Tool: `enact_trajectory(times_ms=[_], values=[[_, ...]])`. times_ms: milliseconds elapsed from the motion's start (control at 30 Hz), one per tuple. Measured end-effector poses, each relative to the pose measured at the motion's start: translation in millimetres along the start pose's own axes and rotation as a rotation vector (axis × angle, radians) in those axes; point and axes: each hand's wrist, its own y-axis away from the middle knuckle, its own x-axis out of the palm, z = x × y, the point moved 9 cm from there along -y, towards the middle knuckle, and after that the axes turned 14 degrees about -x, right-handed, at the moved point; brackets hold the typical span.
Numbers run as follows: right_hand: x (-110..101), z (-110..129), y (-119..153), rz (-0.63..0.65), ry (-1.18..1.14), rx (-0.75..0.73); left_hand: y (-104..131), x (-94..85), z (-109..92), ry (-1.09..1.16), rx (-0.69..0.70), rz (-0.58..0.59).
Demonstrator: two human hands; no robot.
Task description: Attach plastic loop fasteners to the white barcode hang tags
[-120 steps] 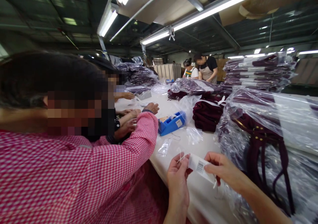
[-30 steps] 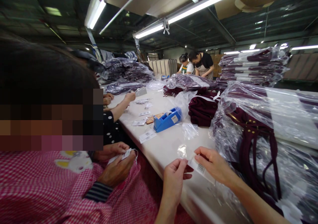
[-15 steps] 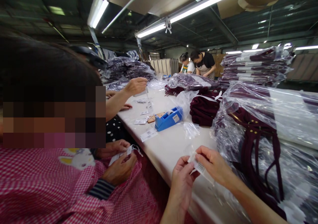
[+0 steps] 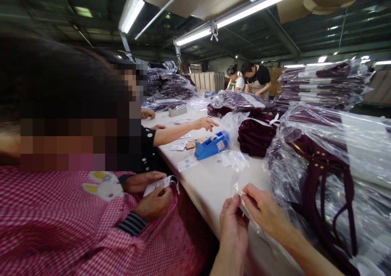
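Tag: small white slip (image 4: 244,206) in a clear plastic sleeve, mostly hidden between your fingers, at the near edge of the surface (image 4: 210,182).
Left hand (image 4: 233,227): raised from below, palm turned toward the right hand, fingers curled and closed on the tag's left end.
Right hand (image 4: 264,213): reaching in from the lower right, fingertips pinched shut on the tag's top edge, touching the left hand.
Nearby: blue tape dispenser (image 4: 212,144) farther along the surface; bagged maroon garments (image 4: 317,162) along its right side.
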Motion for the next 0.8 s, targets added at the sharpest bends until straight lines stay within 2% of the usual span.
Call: enact_trajectory(times_ms=[100,200,333,433,500,633,800], values=[[2,-7,2,-0.036,0.006,0.045,2,0.2,-6,-0.115,0.145,-0.047],[4,-15,4,-0.076,0.001,0.067,4,-0.9,-14,-0.265,0.275,-0.143],[4,-20,6,-0.104,0.005,0.083,6,-0.7,-30,-0.401,0.442,-0.228],[3,-21,6,-0.115,-0.004,0.087,6,4.5,-45,-0.614,0.547,-0.244],[2,-22,6,-0.119,-0.02,0.085,7,3.9,-53,-0.733,0.57,-0.264],[-1,-22,4,-0.118,-0.041,0.091,18,2.8,-63,-0.836,0.595,-0.253],[1,-13,3,-0.071,-0.059,0.055,39,27.2,-65,-1.096,0.796,-0.176]])
